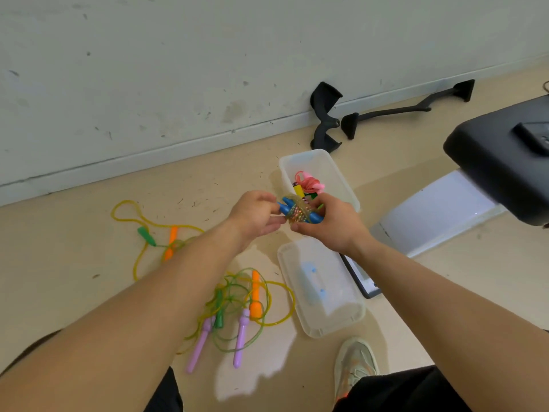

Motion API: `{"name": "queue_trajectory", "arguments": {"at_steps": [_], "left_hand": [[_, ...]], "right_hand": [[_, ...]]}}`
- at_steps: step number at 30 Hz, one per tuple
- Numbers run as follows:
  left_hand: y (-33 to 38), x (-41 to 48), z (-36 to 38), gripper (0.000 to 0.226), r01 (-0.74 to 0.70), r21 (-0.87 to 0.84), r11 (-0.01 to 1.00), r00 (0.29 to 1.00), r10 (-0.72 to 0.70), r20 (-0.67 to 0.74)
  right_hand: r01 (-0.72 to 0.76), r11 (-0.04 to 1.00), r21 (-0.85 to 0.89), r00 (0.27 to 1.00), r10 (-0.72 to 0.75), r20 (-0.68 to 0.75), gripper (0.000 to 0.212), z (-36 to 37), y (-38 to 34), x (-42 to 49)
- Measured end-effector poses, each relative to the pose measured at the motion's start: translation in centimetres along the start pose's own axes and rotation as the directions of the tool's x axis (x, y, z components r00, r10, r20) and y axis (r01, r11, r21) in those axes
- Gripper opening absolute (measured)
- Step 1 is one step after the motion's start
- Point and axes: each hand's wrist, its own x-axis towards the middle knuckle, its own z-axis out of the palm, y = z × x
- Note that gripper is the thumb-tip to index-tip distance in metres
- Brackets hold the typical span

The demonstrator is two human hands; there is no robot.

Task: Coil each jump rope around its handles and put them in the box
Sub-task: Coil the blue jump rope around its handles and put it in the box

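Beige floor, scuffed wall. My right hand is closed round the coiled blue-handled rope, and my left hand pinches its end. The box is just beyond the grip. I'd tuck the tail tight first, or the coil could spring loose.

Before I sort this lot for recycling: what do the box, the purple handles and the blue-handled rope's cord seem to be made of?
Box: milky translucent plastic, smooth; its contents show through the wall. Purple handles: opaque moulded plastic, evenly coloured, slightly glossy. Blue-handled rope, gripped by the left hand and right hand: its cord looks like clear, glittery soft plastic, though blur leaves that open.
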Motion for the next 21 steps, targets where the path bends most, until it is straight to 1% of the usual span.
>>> {"name": "queue_trajectory", "arguments": {"at_steps": [3,5,7,9,11,12,15,18,19,21], "left_hand": [[-0.9,1.8,0.8,0.032,0.023,0.116,0.993,0.999,-0.028,0.038],[-1.0,3.5,1.0,0.034,0.016,0.208,0.978,0.997,-0.031,0.071],[-0.8,5.4,1.5,0.034,-0.009,0.269,0.963,0.996,-0.015,0.088],[-0.7,8.0,2.7,0.034,-0.043,0.279,0.959,0.995,0.015,0.102],[-0.8,11.1,4.1,0.04,-0.105,0.302,0.947,0.99,0.071,0.124],[-0.9,12.6,4.8,0.044,-0.156,0.35,0.924,0.984,0.115,0.135],[-1.4,18.0,6.5,0.053,-0.27,0.52,0.81,0.963,0.219,0.158],[-2.0,22.6,7.1,0.05,-0.332,0.655,0.679,0.941,0.29,0.175],[-2.2,23.7,7.0,0.047,-0.343,0.713,0.612,0.933,0.307,0.186],[-3.1,26.3,6.9,0.043,-0.34,0.836,0.43,0.925,0.314,0.214]], "right_hand": [[-0.043,0.996,-0.077,0.997,0.048,0.067,0.052,1.1,1.8,1.7],[-0.077,0.993,-0.095,0.992,0.086,0.094,0.052,1.6,3.0,3.0],[-0.113,0.991,-0.066,0.99,0.118,0.072,0.05,2.0,4.2,4.3],[-0.15,0.988,-0.044,0.988,0.152,0.026,0.048,2.0,5.6,6.4],[-0.186,0.981,-0.061,0.983,0.185,-0.009,0.049,2.0,7.2,9.1],[-0.202,0.975,-0.096,0.979,0.201,-0.02,0.05,2.0,7.9,10.3],[-0.246,0.953,-0.177,0.969,0.242,-0.042,0.049,2.8,10.3,14.8],[-0.281,0.942,-0.183,0.96,0.279,-0.035,0.043,4.6,12.0,18.4],[-0.283,0.938,-0.199,0.959,0.284,-0.027,0.041,5.2,12.2,19.0],[-0.285,0.924,-0.255,0.956,0.294,-0.001,0.04,6.9,13.0,20.4]]}}
